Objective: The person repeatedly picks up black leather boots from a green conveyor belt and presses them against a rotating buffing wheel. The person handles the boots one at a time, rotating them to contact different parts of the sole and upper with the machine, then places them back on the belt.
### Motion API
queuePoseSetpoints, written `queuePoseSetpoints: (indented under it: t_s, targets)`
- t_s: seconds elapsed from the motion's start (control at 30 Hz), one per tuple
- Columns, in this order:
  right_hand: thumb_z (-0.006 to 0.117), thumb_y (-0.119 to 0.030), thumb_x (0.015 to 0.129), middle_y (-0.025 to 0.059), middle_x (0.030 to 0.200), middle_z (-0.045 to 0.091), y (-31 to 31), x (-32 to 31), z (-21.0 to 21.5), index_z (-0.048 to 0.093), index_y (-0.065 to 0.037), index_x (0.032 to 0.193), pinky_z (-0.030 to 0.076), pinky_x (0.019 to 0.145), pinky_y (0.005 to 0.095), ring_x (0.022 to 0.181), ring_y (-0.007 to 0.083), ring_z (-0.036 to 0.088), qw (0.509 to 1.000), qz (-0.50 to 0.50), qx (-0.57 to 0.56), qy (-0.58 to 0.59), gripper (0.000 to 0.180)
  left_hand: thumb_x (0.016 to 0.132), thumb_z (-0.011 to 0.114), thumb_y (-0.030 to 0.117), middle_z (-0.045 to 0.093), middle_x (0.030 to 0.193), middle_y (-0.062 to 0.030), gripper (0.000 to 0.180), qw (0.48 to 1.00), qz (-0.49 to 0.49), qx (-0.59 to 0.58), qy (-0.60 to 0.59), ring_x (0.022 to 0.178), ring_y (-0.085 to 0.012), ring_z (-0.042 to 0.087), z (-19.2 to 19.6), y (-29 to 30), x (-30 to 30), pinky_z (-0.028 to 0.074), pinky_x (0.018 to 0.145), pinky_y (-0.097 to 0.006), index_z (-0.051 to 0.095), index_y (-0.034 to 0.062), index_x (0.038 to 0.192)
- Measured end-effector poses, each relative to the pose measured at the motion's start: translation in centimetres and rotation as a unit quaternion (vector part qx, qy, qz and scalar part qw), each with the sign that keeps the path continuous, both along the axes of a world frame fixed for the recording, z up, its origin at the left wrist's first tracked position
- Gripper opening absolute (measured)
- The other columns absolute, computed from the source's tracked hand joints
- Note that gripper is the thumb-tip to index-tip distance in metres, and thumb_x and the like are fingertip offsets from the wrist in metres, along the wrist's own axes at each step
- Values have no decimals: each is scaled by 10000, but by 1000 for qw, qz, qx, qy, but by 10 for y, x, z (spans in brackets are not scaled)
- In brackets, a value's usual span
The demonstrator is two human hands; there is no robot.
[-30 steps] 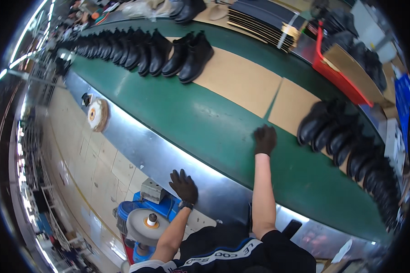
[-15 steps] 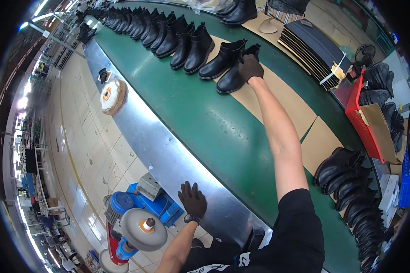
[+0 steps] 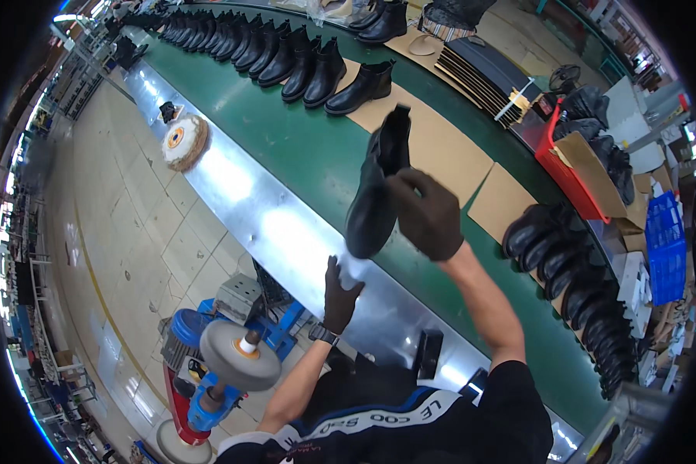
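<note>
A black ankle boot (image 3: 371,203) is lifted over the green table, its toe pointing down toward me and its shaft up. My right hand (image 3: 431,218), in a dark brown glove, is closed on the boot's side near the ankle. My left hand (image 3: 340,300), gloved the same way and wearing a wristwatch, hovers by the metal edge strip (image 3: 282,232) with thumb and fingers apart. It holds nothing and is below the boot's toe. Behind them, a long row of black boots (image 3: 294,68) stands on the table, the nearest one on brown cardboard (image 3: 441,143).
A machine with a grey buffing wheel (image 3: 238,357) stands at lower left. A white fluffy wheel (image 3: 184,143) lies on the metal strip; a small black box (image 3: 428,353) is nearer me. More boots (image 3: 564,271) line the right side, below a red crate (image 3: 568,170).
My right hand has picked the boot up from the end of the row and brought it nearer. My left hand has risen slightly from the metal edge and turned. The view has shifted.
</note>
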State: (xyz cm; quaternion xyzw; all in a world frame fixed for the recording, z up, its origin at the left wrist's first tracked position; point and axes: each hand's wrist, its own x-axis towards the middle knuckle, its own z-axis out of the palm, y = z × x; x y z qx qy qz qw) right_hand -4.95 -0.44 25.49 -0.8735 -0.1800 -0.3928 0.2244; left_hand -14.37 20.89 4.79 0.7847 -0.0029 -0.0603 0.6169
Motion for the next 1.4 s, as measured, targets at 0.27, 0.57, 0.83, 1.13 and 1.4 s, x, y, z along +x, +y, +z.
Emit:
queuePoseSetpoints:
  t_s: [0.27, 0.57, 0.83, 1.13, 1.4]
  targets:
    - [693, 46, 778, 56, 843, 617, 92, -170, 63, 641, 32, 1004, 498, 661, 266, 789, 124, 628, 924, 27, 303, 232, 232, 680, 820, 477, 447, 1395, -215, 1046, 942, 103, -276, -161, 1302, -317, 428, 125, 58, -84, 346, 1081, -415, 294, -45, 1419]
    - [742, -61, 776, 155, 1297, 529, 139, -281, -6, 473, 42, 1318, 376, 1038, 344, 1181, 214, 511, 931, -160, 271, 186, 613, 727, 691, 126, 460, 1287, -125, 982, 901, 158, -399, -70, 1131, -211, 488, 180, 144, -107, 391, 993, -326, 113, 30, 1515]
    - [644, -83, 764, 143, 1284, 558, 172, -404, -65, 504, -7, 1296, 424, 1033, 399, 1197, 280, 536, 371, -27, 725, 580, 556, 929, 525, 327, 573, 1075, -81, 401, 698, 221, -609, 306, 927, -172, 568, 67, 175, -211, 468, 856, -288, 533, 62, 1229]
    - [705, -24, 695, 65, 1171, 605, 213, -376, -94, 563, -34, 1239, 460, 933, 331, 1089, 190, 560, 460, 16, 487, 742, 563, 973, 285, 611, 600, 1200, -153, 715, 521, 212, -771, 300, 1114, -281, 576, 16, 237, -246, 426, 1030, -415, 509, -5, 1259]
    - [687, -52, 729, 67, 1074, 641, 250, -349, -141, 601, -3, 1170, 485, 880, 316, 969, 172, 608, 446, 19, 472, 760, 452, 958, 260, 639, 555, 1265, -223, 780, 541, 242, -737, 324, 1186, -333, 538, -41, 263, -238, 390, 1068, -452, 423, -23, 1336]
